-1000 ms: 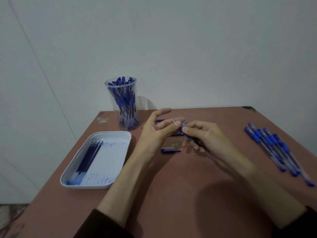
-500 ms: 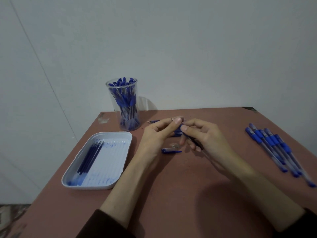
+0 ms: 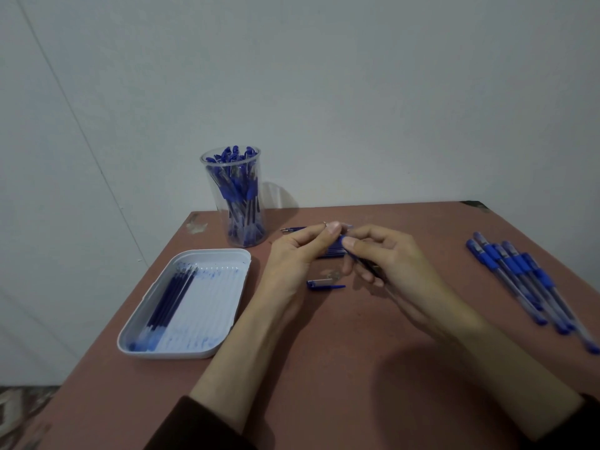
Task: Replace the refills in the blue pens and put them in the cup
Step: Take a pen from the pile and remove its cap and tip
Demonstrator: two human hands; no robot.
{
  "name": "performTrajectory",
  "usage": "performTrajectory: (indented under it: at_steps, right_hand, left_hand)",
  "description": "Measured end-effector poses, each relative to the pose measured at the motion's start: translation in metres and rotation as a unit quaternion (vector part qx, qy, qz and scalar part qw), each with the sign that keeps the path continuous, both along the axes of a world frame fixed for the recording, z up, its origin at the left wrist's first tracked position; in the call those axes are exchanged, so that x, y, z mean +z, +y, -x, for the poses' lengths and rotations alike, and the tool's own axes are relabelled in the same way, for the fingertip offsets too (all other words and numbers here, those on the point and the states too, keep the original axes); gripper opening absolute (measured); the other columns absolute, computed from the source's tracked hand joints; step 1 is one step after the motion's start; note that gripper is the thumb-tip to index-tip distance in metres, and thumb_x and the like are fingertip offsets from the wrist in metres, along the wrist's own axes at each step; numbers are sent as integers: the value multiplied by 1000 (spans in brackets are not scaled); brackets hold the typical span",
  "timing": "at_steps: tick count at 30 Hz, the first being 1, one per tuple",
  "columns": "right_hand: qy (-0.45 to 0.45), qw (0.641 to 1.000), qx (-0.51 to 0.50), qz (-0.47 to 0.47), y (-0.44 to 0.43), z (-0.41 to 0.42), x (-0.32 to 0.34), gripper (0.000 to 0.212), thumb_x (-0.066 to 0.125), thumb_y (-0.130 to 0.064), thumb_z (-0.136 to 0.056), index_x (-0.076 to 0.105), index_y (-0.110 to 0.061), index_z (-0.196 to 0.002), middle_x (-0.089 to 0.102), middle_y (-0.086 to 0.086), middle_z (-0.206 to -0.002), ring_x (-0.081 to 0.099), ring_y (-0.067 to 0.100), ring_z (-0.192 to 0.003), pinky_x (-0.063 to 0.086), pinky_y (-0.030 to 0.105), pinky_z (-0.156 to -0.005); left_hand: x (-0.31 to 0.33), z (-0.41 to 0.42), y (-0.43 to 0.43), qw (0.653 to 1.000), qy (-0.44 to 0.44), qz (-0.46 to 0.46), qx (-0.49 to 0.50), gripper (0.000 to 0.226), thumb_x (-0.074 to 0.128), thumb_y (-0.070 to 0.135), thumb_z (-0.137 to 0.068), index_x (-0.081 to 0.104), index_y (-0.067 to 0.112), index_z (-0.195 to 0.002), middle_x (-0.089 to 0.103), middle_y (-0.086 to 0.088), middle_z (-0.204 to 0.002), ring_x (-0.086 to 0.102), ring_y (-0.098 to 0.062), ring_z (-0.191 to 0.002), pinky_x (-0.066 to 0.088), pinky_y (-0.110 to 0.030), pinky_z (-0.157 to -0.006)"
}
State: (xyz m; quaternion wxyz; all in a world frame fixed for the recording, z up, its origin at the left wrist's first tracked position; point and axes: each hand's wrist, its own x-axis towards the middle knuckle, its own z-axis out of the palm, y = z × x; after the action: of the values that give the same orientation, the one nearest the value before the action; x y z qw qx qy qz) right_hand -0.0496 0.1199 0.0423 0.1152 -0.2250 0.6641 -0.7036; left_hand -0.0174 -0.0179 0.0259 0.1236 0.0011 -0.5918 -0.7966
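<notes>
My right hand (image 3: pixel 386 258) grips a blue pen barrel (image 3: pixel 367 264) that runs down through its curled fingers. My left hand (image 3: pixel 298 251) pinches the pen's small front tip piece (image 3: pixel 325 224) between thumb and fingers, close to the barrel's end. A blue pen cap (image 3: pixel 325 284) lies on the table just below both hands. Loose refills (image 3: pixel 293 229) lie behind the hands, partly hidden. The clear cup (image 3: pixel 235 198), full of blue pens, stands at the table's back left.
A white tray (image 3: pixel 240 259) at the left holds several dark blue refills (image 3: pixel 170 295). Several capped blue pens (image 3: pixel 522 280) lie in a row at the right edge of the reddish table (image 3: pixel 324 368). A white wall stands behind.
My left hand's fingers have curled in and closed on the tip piece, meeting my right hand at the pen's end. The view has shifted slightly.
</notes>
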Motion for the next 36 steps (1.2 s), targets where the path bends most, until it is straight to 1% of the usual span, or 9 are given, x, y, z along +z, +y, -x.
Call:
performTrajectory:
  at_steps: [5,10,14,17,20,23,25,31,36]
  right_hand:
    - [-128,989,72,37,1,1,2,8,62,-19,-76,62,-11,-77,55,8,-56,31,9,-39,12,24,-44]
    - [-218,964,138,64,7,3,3,23,59,-21,-76,68,-5,-90,51,5,-57,29,6,-40,18,16,-38]
    - [-169,978,114,38,7,6,5,18,57,-19,-79,63,-5,-89,54,6,-58,33,7,-39,19,18,-38]
    - [-118,992,37,22,7,14,3,8,57,-14,-88,62,-8,-87,57,9,-61,35,11,-42,22,20,-39]
    - [-43,997,-55,-38,12,22,-1,7,59,-12,-89,65,-13,-85,60,7,-61,40,14,-45,26,25,-44]
    - [168,943,-162,-237,20,29,-9,10,61,-15,-87,68,-23,-89,59,-7,-59,51,12,-56,43,33,-57]
    - [237,903,-194,-301,22,30,-11,14,61,-19,-86,69,-30,-92,54,-12,-57,50,9,-60,44,34,-63]
    - [268,898,-158,-312,23,24,-5,21,63,-16,-82,66,-37,-85,63,-17,-71,59,12,-73,50,34,-72]
    - [293,888,-121,-334,21,18,-4,25,63,-12,-76,69,-35,-84,67,-10,-79,61,13,-82,50,37,-79]
  left_hand:
    - [1,-1,3,999,4,-35,-31,24,67,26,-83,72,6,-94,66,-20,-85,59,-22,-61,44,-46,-80]
    - [9,-7,8,996,-9,-51,-69,18,61,27,-82,74,14,-80,68,-13,-83,61,-28,-74,46,-51,-87]
    - [9,-7,8,997,4,-39,-64,23,57,25,-88,72,8,-91,68,-12,-78,64,-22,-70,48,-43,-82]
    - [8,-5,-1,992,14,128,-12,27,55,27,-94,71,9,-107,72,-3,-90,67,-13,-90,52,-26,-86]
    - [4,-3,-16,930,-6,365,46,31,67,30,-86,69,17,-115,68,14,-104,62,1,-102,44,-10,-87]
    - [-5,-1,-26,822,-45,566,36,48,75,42,-76,68,18,-116,67,7,-112,58,-6,-108,44,-26,-99]
    - [-8,-2,-28,787,-52,615,18,42,76,42,-75,71,22,-110,67,5,-107,57,-11,-103,45,-34,-97]
    - [-4,-6,-27,832,-51,547,74,11,77,26,-77,73,29,-86,64,15,-78,55,4,-70,39,-5,-63]
    - [-2,-4,-24,896,-36,431,98,21,79,11,-74,67,28,-75,61,15,-64,51,11,-51,37,-4,-55]
